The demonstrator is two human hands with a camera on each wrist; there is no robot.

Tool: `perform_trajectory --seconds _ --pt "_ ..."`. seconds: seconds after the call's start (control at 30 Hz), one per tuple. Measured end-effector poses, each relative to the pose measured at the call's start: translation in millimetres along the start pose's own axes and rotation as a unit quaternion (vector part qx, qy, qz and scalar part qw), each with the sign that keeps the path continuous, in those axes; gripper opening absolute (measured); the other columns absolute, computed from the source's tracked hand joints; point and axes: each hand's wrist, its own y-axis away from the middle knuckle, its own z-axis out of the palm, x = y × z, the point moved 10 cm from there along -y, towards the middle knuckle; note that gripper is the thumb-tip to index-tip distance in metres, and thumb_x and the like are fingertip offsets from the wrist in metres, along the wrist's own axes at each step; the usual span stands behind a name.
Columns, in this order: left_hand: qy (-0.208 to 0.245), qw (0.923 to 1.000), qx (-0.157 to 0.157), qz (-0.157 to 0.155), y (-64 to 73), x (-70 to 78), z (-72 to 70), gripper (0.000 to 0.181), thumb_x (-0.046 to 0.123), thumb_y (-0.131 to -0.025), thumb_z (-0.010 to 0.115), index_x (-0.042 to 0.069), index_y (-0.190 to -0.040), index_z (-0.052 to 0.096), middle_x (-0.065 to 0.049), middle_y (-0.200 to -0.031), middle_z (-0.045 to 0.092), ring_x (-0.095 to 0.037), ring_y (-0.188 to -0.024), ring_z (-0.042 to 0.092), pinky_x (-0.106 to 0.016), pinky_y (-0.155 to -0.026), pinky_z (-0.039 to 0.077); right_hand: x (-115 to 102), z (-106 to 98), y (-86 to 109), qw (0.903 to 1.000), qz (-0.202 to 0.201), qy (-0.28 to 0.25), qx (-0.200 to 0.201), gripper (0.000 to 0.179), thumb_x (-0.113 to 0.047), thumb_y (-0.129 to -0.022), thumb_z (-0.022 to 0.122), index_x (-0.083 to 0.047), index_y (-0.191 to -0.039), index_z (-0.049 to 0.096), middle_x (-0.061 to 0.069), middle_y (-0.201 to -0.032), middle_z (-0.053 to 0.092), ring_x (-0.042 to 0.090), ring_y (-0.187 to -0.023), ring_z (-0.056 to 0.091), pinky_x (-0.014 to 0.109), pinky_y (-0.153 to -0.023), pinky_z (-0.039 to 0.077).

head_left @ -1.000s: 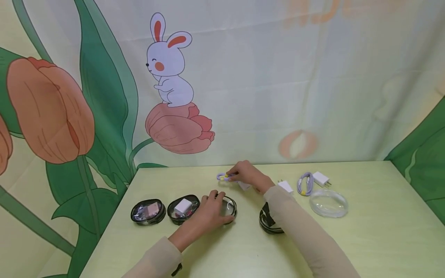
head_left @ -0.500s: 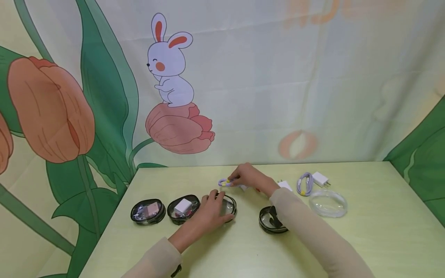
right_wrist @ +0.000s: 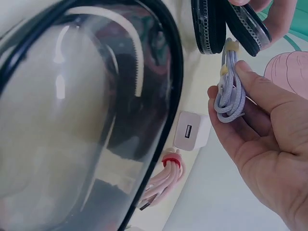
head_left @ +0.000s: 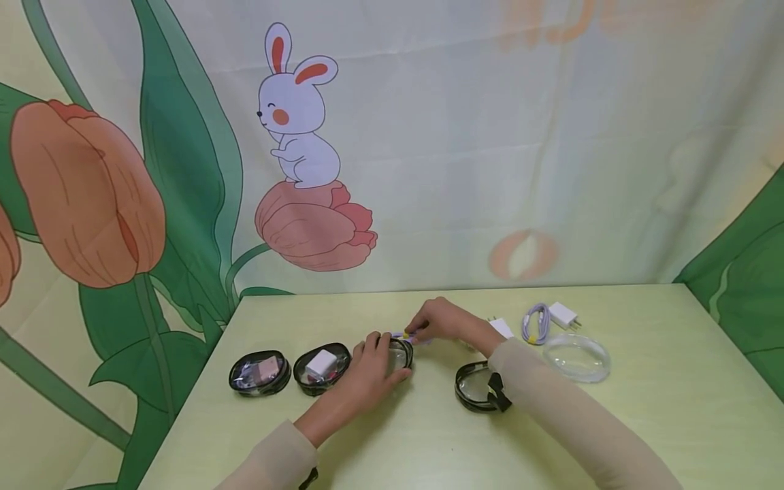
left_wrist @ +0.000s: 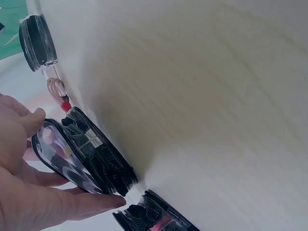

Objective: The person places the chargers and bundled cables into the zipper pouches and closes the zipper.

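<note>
My left hand (head_left: 367, 371) grips a small clear zip case (head_left: 401, 358) with black trim. The left wrist view has its thumb and fingers on either side of the case (left_wrist: 98, 156). Seen from the right wrist, the two zippered edges of this case (right_wrist: 245, 29) stand apart in a V. A bundled lilac charging cable (right_wrist: 231, 98) with yellow ties is pinched between thumb and fingertips of my right hand (right_wrist: 274, 130). The bundle's upper end is right at the case's gap. In the head view, my right hand (head_left: 444, 320) is just behind the case and mostly covers the cable.
Two filled cases, one with a pink item (head_left: 260, 374), one with a white charger (head_left: 321, 367), stand left. Right are a black-trimmed case (head_left: 478, 389), a clear oval case (head_left: 578, 358), a lilac cable (head_left: 537, 324) and white plug (head_left: 563, 315). A pink cable (right_wrist: 163, 183) lies behind.
My right hand has brought the lilac cable down toward the viewer, up to the back of the case. My left hand keeps its place. More of the black-trimmed case shows beside my right sleeve.
</note>
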Motion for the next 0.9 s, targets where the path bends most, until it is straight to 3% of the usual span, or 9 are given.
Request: perform_trajectory --seconds 0.23,0.4,0.53,0.7,0.9 --pt "0.014 0.9999 0.007 0.001 -3.4 -0.9 -2.9 0.080 0.044 -0.098 0.067 -0.005 -0.150 0.033 -0.027 -0.149 0.035 -0.052 -0.136 0.037 -0.058 -0.111 0.037 -6.4 2.6 2.3 0.9990 -0.045 -0.007 -0.001 0.024 -0.016 -0.089 0.079 -0.012 -0.113 0.080 0.000 -0.106 0.077 0.004 -0.087 0.069 0.019 -0.075 0.054" --pt "0.040 0.9990 0.017 -0.005 -4.0 -2.2 -6.5 0.077 0.041 -0.096 0.071 -0.003 -0.148 0.035 -0.025 -0.146 0.036 -0.054 -0.132 0.041 -0.058 -0.104 0.043 -18.8 12.1 2.2 0.9964 -0.083 0.008 -0.012 0.007 -0.007 -0.085 0.081 -0.010 -0.091 0.081 -0.004 -0.083 0.075 -0.002 -0.068 0.056 0.017 -0.065 0.047" --pt "0.039 0.9990 0.022 0.001 -3.6 -0.7 -7.5 0.078 0.040 -0.094 0.074 -0.003 -0.147 0.036 -0.024 -0.145 0.037 -0.053 -0.130 0.042 -0.058 -0.103 0.044 -16.9 25.0 0.3 0.9971 -0.064 0.026 -0.032 0.008 -0.009 -0.083 0.084 -0.011 -0.080 0.077 -0.009 -0.073 0.069 -0.002 -0.062 0.045 0.016 -0.061 0.040" --pt "0.046 0.9985 0.029 -0.003 -3.6 -0.8 -8.7 0.079 0.040 -0.091 0.077 0.000 -0.146 0.038 -0.021 -0.143 0.037 -0.050 -0.129 0.044 -0.056 -0.101 0.046 -13.8 32.0 2.5 0.9961 -0.047 0.027 -0.070 0.007 -0.010 -0.086 0.082 -0.012 -0.083 0.076 -0.008 -0.077 0.069 0.000 -0.064 0.049 0.017 -0.062 0.041" --pt "0.057 0.9978 0.034 0.000 -2.5 -2.0 -10.4 0.080 0.040 -0.088 0.081 0.001 -0.144 0.039 -0.020 -0.143 0.038 -0.048 -0.127 0.045 -0.055 -0.102 0.046 -11.2 26.5 5.5 0.9945 -0.019 0.014 -0.102 0.019 0.002 -0.084 0.072 -0.011 -0.097 0.077 -0.002 -0.097 0.073 0.011 -0.087 0.069 0.020 -0.069 0.051"
